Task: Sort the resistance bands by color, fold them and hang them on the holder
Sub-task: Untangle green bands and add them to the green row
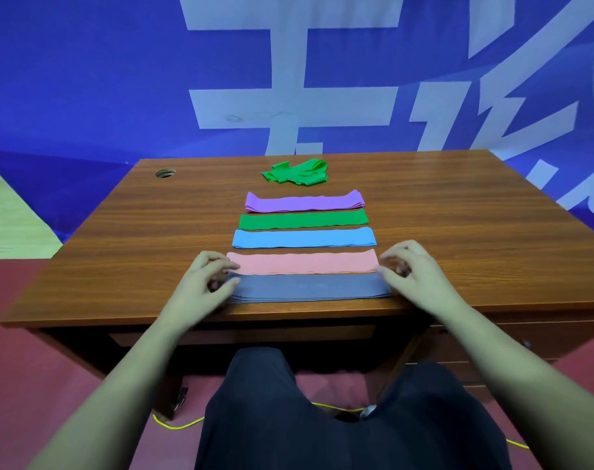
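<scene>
Head view: left hand point(207, 276) sits at the left end of the grey band point(309, 288), fingers curled; the band lies along the front edge of the desk point(119, 232), long axis left-right, between both hands; right hand point(411, 269) is equally near its right end, fingers curled; whether either hand pinches it cannot be told.

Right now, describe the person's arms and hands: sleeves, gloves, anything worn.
Both forearms are bare, with no sleeve in view. The left hand and right hand wear no gloves, and no ring, watch or wristband shows. Dark trousers cover the legs.
</scene>
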A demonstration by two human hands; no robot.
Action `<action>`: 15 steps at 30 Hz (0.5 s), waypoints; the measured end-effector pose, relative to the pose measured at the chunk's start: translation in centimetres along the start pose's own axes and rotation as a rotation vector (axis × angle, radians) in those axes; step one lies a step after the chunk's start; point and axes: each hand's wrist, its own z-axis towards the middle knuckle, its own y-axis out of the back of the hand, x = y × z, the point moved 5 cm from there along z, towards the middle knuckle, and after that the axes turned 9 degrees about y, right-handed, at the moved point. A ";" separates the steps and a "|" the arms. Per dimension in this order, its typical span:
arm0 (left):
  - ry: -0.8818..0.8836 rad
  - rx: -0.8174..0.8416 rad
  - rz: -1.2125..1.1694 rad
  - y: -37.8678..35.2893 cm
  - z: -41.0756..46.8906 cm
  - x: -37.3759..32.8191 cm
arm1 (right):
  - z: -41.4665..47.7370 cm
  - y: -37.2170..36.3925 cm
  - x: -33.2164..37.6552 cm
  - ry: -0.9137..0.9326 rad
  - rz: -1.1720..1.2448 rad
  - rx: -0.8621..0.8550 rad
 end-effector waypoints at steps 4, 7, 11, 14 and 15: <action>-0.013 -0.061 0.091 1.1 5.2 -2.5 | 6.0 0.2 0.4 0.005 -0.145 -0.020; 0.033 -0.058 0.208 0.8 11.1 -3.3 | 11.4 -1.1 0.6 -0.007 -0.188 0.030; 0.091 -0.003 0.373 -0.5 18.3 -3.9 | 17.7 -3.1 0.4 -0.025 -0.245 0.118; 0.136 0.031 0.401 -1.6 23.0 -4.0 | 21.9 -4.2 -0.5 -0.052 -0.285 0.167; 0.150 0.026 0.387 -2.0 24.5 -3.7 | 23.3 -4.5 -0.8 -0.061 -0.293 0.164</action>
